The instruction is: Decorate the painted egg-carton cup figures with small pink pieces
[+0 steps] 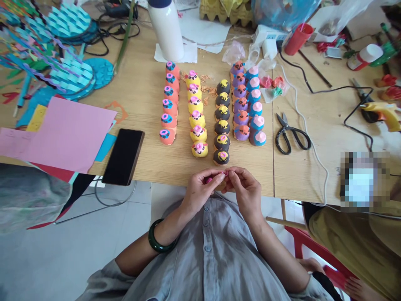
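Observation:
My left hand (202, 188) and my right hand (246, 190) meet at the table's front edge, both closed in a pinch. Between their fingertips is a small bit of pink clay (226, 173), and a larger pink lump shows under the left fingers. Just beyond stands a row of black clay figures (222, 127) with yellow faces; the nearest two carry pink pieces. To the left are rows of yellow figures (196, 120) and orange figures (169, 106). On the right stand purple figures (241, 117) and blue figures with pink tops (258, 121).
Black-handled scissors (291, 136) lie to the right, near a white cable and a yellow glue gun (382, 115). A phone (123, 156) and pink paper (75, 133) lie at left. Behind the rows stands a white bottle (167, 33). People sit at both sides.

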Demonstrator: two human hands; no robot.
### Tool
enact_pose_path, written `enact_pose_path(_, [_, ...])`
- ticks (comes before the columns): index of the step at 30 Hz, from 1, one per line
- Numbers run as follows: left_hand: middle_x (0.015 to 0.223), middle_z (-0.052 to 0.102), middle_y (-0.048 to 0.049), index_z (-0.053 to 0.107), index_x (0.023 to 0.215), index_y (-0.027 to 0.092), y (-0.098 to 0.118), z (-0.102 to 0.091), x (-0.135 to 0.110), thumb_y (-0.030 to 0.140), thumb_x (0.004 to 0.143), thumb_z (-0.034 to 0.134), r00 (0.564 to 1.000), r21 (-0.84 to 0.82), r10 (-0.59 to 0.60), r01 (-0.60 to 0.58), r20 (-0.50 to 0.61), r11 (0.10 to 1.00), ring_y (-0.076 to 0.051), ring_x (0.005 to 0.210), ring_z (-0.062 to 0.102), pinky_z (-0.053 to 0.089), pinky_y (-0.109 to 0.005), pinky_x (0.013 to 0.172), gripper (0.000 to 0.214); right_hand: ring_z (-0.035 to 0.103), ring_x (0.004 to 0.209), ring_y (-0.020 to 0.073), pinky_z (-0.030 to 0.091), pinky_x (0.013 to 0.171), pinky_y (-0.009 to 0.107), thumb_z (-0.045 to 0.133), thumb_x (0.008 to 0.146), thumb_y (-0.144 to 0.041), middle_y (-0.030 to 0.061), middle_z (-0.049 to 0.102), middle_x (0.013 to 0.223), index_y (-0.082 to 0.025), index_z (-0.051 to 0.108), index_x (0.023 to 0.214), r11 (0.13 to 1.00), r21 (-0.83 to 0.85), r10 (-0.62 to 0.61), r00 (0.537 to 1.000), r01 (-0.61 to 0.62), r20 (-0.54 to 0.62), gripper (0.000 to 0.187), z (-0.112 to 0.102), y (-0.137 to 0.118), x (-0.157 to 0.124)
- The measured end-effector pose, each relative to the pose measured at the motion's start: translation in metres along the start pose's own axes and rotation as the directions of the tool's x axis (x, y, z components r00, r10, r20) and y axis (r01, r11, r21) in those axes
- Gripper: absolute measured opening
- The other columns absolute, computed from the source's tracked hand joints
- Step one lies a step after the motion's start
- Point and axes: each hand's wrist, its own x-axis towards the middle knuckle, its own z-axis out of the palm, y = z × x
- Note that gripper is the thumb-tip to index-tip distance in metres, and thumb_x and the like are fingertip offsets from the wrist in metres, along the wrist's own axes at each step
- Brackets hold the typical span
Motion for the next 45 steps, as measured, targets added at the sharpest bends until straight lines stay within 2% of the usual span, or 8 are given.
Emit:
enact_pose_path(4, [0.064, 0.054, 0.0029, 0.081, 0.095, 0.016, 0.0, 0.001, 0.001, 0.047, 0.079, 0.078, 1.0, -0.088, -0.029, 0.028, -0.007, 0.996, -0.004, 0.051, 0.034, 0.028, -0.017, 0.044, 0.035, 0.061, 0.049, 0.0102, 0.056, 0.049, 0.026, 0.074, 0.086, -0.044, -0.0036, 0.066, 0.073, -0.023, 0.071, 0.103, 1.0, 0.026, -0.004, 1.0, 0.004, 0.004, 0.027, 0.0, -0.003, -0.001])
enact_pose_path(7, [0.068, 0.061, 0.0007, 0.082, 0.096, 0.017, 0.001, 0.002, 0.002, 0.047, 0.077, 0.079, 0.998, -0.112, -0.059, 0.056, -0.02, 0.992, -0.004, 0.051, 0.038, 0.029, -0.017, 0.044, 0.035, 0.062, 0.051, 0.0113, 0.057, 0.051, 0.027, 0.078, 0.083, -0.04, -0.0022, 0.07, 0.076, -0.023, 0.068, 0.096, 0.999, 0.034, -0.006, 1.0, 0.007, -0.016, 0.023, 0.003, -0.004, -0.003])
enact_pose_path(12, [0.076, 0.07, -0.003, 0.082, 0.104, 0.019, 0.003, 0.001, 0.0, 0.048, 0.079, 0.077, 0.998, -0.004, -0.062, 0.061, -0.016, 0.998, -0.008, 0.057, 0.05, 0.033, -0.018, 0.046, 0.039, 0.069, 0.064, 0.0154, 0.062, 0.06, 0.03, 0.079, 0.083, -0.039, 0.0005, 0.073, 0.078, -0.023, 0.067, 0.089, 0.997, -0.027, -0.077, 0.995, 0.076, -0.07, 0.021, 0.007, -0.002, -0.004])
enact_pose_path(17, [0.081, 0.072, -0.0042, 0.082, 0.105, 0.018, 0.005, -0.002, 0.0, 0.047, 0.082, 0.075, 0.999, 0.049, 0.009, -0.011, 0.03, 0.999, -0.008, 0.057, 0.048, 0.033, -0.019, 0.046, 0.037, 0.067, 0.063, 0.0144, 0.061, 0.06, 0.029, 0.075, 0.087, -0.036, -0.0002, 0.072, 0.076, -0.023, 0.07, 0.091, 0.984, -0.122, -0.144, 0.987, 0.134, -0.078, 0.014, 0.005, 0.001, -0.003])
enact_pose_path(23, [0.076, 0.068, -0.0023, 0.08, 0.092, 0.017, 0.003, -0.004, 0.001, 0.051, 0.089, 0.066, 0.998, 0.162, 0.053, -0.055, 0.019, 0.985, -0.009, 0.058, 0.048, 0.037, -0.02, 0.05, 0.037, 0.065, 0.07, 0.015, 0.057, 0.06, 0.027, 0.073, 0.087, -0.039, 0.0015, 0.072, 0.082, -0.023, 0.072, 0.091, 0.97, -0.188, -0.168, 0.984, 0.153, -0.065, 0.016, 0.003, 0.004, -0.003])
enact_pose_path(30, [0.075, 0.07, -0.0034, 0.081, 0.09, 0.015, 0.01, -0.007, 0.004, 0.039, 0.091, 0.064, 0.976, 0.342, 0.21, -0.217, 0.059, 0.914, -0.013, 0.065, 0.051, 0.04, -0.024, 0.061, 0.029, 0.063, 0.073, 0.0159, 0.055, 0.062, 0.028, 0.07, 0.09, -0.037, 0.0021, 0.068, 0.085, -0.025, 0.073, 0.093, 0.93, -0.305, -0.21, 0.978, 0.204, 0.013, 0.013, -0.002, 0.007, -0.002])
enact_pose_path(37, [0.069, 0.068, -0.0029, 0.081, 0.086, 0.015, 0.015, -0.01, 0.006, 0.042, 0.089, 0.064, 0.985, 0.372, 0.145, -0.17, 0.094, 0.912, -0.013, 0.061, 0.048, 0.037, -0.024, 0.056, 0.032, 0.061, 0.072, 0.0163, 0.052, 0.06, 0.028, 0.07, 0.09, -0.029, 0.0022, 0.065, 0.084, -0.027, 0.077, 0.094, 0.885, -0.367, -0.265, 0.958, 0.286, 0.108, 0.009, -0.008, 0.002, -0.001])
enact_pose_path(45, [0.064, 0.059, -0.0001, 0.079, 0.082, 0.015, 0.007, -0.009, 0.006, 0.054, 0.086, 0.068, 1.0, 0.164, 0.017, -0.021, 0.022, 0.986, -0.008, 0.052, 0.041, 0.03, -0.021, 0.047, 0.041, 0.06, 0.061, 0.0137, 0.056, 0.054, 0.027, 0.073, 0.087, -0.04, 0.0009, 0.069, 0.08, -0.024, 0.073, 0.097, 0.993, -0.116, -0.034, 0.999, 0.037, 0.028, 0.019, -0.006, 0.0, 0.0])
